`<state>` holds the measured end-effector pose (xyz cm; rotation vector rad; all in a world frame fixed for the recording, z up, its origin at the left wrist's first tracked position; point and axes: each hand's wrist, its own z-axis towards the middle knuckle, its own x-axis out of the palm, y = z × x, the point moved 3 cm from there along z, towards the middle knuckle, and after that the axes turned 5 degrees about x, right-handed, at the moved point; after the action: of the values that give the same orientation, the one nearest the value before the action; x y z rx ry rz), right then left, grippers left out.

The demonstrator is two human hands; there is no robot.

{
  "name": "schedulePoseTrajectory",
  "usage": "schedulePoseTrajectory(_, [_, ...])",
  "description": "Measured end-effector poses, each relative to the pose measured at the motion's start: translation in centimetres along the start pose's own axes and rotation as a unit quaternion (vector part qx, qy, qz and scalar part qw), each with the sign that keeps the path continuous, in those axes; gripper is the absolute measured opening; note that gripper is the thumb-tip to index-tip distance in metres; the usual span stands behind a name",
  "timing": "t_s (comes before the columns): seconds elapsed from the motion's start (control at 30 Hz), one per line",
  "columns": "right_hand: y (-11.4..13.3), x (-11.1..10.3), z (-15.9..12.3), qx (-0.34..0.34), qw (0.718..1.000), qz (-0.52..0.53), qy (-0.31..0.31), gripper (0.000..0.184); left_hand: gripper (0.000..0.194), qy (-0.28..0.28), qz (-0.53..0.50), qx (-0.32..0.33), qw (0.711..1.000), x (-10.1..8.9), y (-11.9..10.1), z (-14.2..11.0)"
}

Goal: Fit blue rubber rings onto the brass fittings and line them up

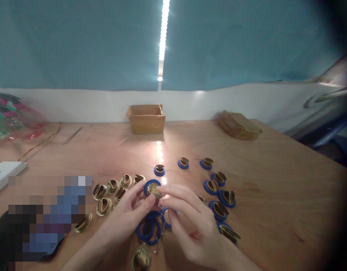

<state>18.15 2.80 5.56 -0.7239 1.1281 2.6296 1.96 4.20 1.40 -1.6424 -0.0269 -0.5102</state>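
Note:
Between the fingers of my left hand (pixel 134 207) is a round gold-coloured metal clip (pixel 154 189) with a blue ring (pixel 146 185) around its edge. My left thumb presses on its near side. My right hand (pixel 193 218) reaches in from the other side, its index and middle fingertips on the clip; its thumb is held apart, lower down. Below both hands lies a heap of loose blue rings (pixel 146 239), partly hidden by my fingers. Nearest to me is another gold clip (pixel 141 258), without a visible ring.
Several bare gold clips (pixel 104 206) lie to the left, and several blue-ringed ones (pixel 218 210) curve around the right. An open cardboard box (pixel 147 125) stands at the back, another box (pixel 239 125) right of it. A white device (pixel 5 175) and a pixelated item (pixel 57 218) are left.

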Motion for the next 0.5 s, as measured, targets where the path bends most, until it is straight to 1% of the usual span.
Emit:
schedulePoseTrajectory(0.1, [-0.5, -0.2, 0.1, 0.067, 0.997, -0.008, -0.022, 0.032, 0.029, 0.033, -0.009, 0.017, 0.999, 0.2, 0.2, -0.3])
schedulePoseTrajectory(0.17, [-0.9, 0.0, 0.2, 0.105, 0.994, -0.005, -0.012, 0.029, 0.030, 0.053, -0.012, 0.026, 0.998, 0.5, 0.3, -0.5])
schedulePoseTrajectory(0.23, [-1.2, 0.2, 0.2, 0.124, 0.992, 0.003, 0.003, 0.027, 0.031, 0.063, -0.011, 0.035, 0.997, 0.8, 0.4, -0.7])
schedulePoseTrajectory(0.33, [-1.4, 0.4, 0.0, 0.119, 0.993, -0.016, -0.008, 0.024, 0.033, 0.065, 0.012, 0.044, 0.997, 1.0, 0.6, -0.8])
schedulePoseTrajectory(0.43, [-1.1, 0.2, -0.2, 0.090, 0.993, -0.058, -0.050, 0.025, 0.036, 0.040, 0.081, 0.065, 0.994, 0.8, 0.7, -1.0])
schedulePoseTrajectory(0.5, [-0.9, 0.1, -0.3, 0.077, 0.992, -0.073, -0.067, 0.025, 0.039, 0.020, 0.134, 0.082, 0.987, 0.6, 0.6, -1.2])
